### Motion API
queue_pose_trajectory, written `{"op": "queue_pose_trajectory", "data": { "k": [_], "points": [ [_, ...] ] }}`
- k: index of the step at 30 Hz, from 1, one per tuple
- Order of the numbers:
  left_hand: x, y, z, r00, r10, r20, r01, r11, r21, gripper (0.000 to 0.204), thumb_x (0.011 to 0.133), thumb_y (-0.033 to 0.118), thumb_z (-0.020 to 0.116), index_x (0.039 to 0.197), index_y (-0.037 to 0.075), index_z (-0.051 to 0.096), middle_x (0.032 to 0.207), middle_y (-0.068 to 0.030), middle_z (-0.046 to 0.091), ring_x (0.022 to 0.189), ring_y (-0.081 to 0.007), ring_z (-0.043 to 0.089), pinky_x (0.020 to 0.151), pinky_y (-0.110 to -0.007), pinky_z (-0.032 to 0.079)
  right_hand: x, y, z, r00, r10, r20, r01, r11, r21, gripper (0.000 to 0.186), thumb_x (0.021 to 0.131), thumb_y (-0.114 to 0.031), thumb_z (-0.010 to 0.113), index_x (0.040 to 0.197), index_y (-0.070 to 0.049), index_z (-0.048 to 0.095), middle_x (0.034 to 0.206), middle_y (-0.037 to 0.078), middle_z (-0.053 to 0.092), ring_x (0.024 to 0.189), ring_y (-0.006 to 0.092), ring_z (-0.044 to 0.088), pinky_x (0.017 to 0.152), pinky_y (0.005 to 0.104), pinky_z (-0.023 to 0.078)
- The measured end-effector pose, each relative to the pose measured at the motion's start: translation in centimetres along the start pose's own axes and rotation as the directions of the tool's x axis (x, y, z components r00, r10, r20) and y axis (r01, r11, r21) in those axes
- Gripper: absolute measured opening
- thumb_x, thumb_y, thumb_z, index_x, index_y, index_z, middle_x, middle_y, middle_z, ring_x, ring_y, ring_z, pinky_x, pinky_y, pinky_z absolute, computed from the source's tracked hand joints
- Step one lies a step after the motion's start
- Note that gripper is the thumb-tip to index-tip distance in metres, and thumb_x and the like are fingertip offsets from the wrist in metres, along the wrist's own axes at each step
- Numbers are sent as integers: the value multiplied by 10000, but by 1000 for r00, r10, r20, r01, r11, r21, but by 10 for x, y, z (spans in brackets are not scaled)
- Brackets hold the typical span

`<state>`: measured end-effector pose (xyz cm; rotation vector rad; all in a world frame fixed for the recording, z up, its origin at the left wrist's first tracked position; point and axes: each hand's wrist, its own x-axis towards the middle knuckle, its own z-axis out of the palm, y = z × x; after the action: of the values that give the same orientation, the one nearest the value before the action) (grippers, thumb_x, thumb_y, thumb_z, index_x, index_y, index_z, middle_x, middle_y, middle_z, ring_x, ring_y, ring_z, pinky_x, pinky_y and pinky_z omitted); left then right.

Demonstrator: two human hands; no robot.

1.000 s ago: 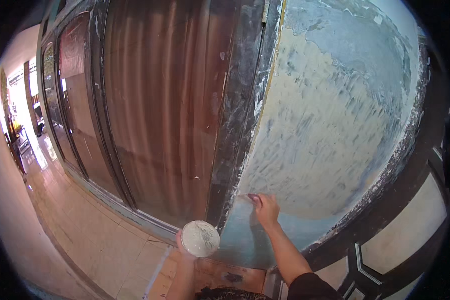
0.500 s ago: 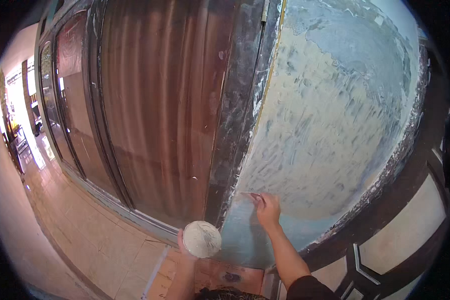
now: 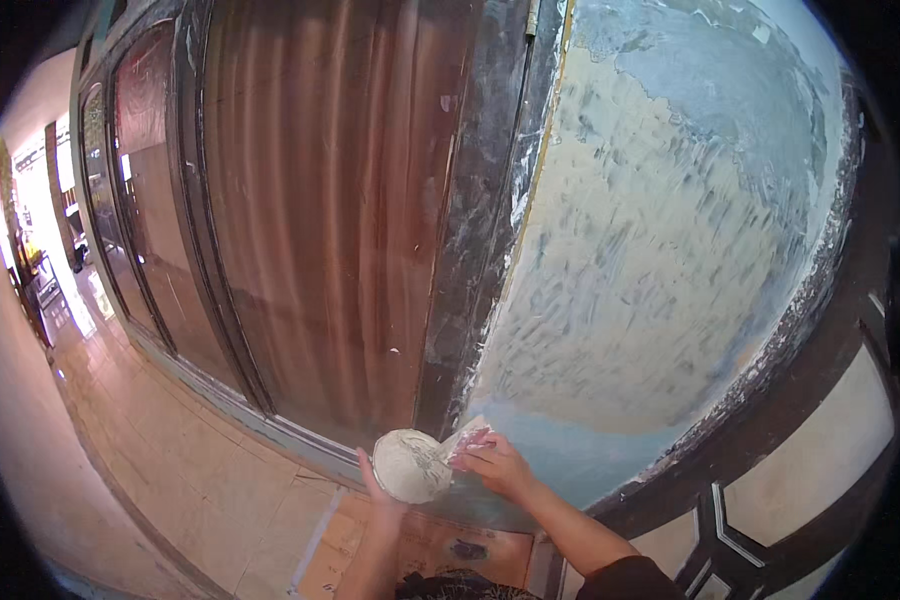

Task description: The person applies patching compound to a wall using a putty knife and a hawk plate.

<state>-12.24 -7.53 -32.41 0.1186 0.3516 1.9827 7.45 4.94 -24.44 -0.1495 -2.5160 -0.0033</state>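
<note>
Counting one left hand (image 3: pixel 378 492) and one right hand (image 3: pixel 500 468) on my remote feed, both bare, plus one round tub (image 3: pixel 398 498) and one spreader (image 3: pixel 463 439). Left hand is grasping the tub from its left side, thumb showing near the rim. Right hand is clenching the spreader, fingers wrapped over a pinkish, smeared handle; I'm seeing a pale flat blade slanting up from the tub's right rim, but I'm not able to tell how far its edge is dipping into the paste (image 3: pixel 405 468). Tub is sitting low in view, between the two hands, just in front of the wall's foot. Paste is looking thick, off-white, ridged on top with greyish streaks

Wall (image 3: pixel 630 270): one panel, three tones. Beige coat is covering the middle, matt, flecked with short dark diagonal strokes; blue-grey is showing above, smoother, with a ragged border; one pale blue strip (image 3: pixel 570 450) is running below

Left of it, one dark post (image 3: pixel 470 230) is standing, scuffed and white-smeared, with one large brown pane (image 3: pixel 310 220) beyond, showing vertical folds. Right side, dark woodwork (image 3: pixel 760 500) is framing pale angular panels. Below, one flat orange-brown sheet (image 3: pixel 500 545) is lying by tiled flooring (image 3: pixel 200 470)
</note>
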Motion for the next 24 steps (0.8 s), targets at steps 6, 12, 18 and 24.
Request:
{"op": "queue_pose_trajectory", "data": {
  "k": [6, 12, 18, 24],
  "points": [
    [-5, 3, 11, 999, -48, 8, 48, 999, 21, 935, 924, 801, 322, 1454, 47, 482, 1429, -180, 552, 1290, -372, 546, 1105, -522, 423, 1, -13, -5, 988, -60, 141, 73, 993, -90, 403, 817, -72, 649, 1203, -183, 689, 1186, -19, 643, 1146, 313, 561, 888, 421, 545],
    [-6, 18, 37, 995, -80, 66, 76, 995, 67, 883, 940, 769, 331, 1442, 63, 501, 1419, -177, 564, 1292, -362, 549, 1096, -520, 436, 8, -6, -2, 982, -138, 129, 152, 983, -104, 407, 847, -106, 625, 1243, -191, 671, 1171, -20, 637, 1160, 296, 552, 857, 401, 550],
    [-8, 29, 52, 987, -68, 147, 53, 993, 102, 816, 963, 704, 346, 1407, 46, 534, 1378, -176, 599, 1247, -362, 587, 1064, -512, 469, 26, -11, -17, 978, -188, 88, 200, 968, -154, 402, 842, -109, 616, 1221, -207, 707, 1114, -16, 655, 1083, 284, 548, 863, 402, 534],
    [-10, 24, 51, 979, -86, 183, 74, 995, 71, 784, 980, 663, 351, 1408, 31, 530, 1386, -172, 595, 1252, -357, 584, 1068, -511, 467, 23, -12, -11, 984, -176, 4, 174, 972, -156, 407, 834, -123, 616, 1221, -208, 709, 1139, -22, 672, 1075, 287, 534, 889, 410, 519]
  ]
}}
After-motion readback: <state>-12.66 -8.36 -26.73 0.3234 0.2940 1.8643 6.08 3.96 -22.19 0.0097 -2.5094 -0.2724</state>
